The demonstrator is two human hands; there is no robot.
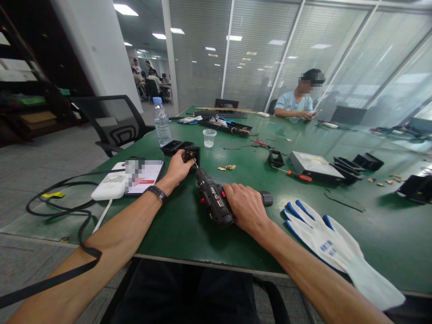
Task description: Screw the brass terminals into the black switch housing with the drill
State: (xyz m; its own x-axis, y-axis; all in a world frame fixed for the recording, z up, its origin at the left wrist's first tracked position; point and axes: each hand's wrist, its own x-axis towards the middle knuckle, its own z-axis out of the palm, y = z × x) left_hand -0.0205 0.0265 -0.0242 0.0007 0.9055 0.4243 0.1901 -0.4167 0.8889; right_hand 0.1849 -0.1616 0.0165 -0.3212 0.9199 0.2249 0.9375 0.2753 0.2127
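The left hand (178, 168) is closing its fingers on a small black box (191, 155), holding it upright on the green bench (189, 225). The right hand (245, 207) is wrapping its fingers round the grip of a black cordless driver (214, 200). The driver's long axis is running from the right hand up and leftward, its bit (195, 164) meeting the box's near face just beside the left fingers. White gloves (324, 238) are lying to the right.

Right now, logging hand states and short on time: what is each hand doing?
Left hand: closed on the small black square plastic box, steadying it.
Right hand: closed around the black-and-red cordless power screwdriver.
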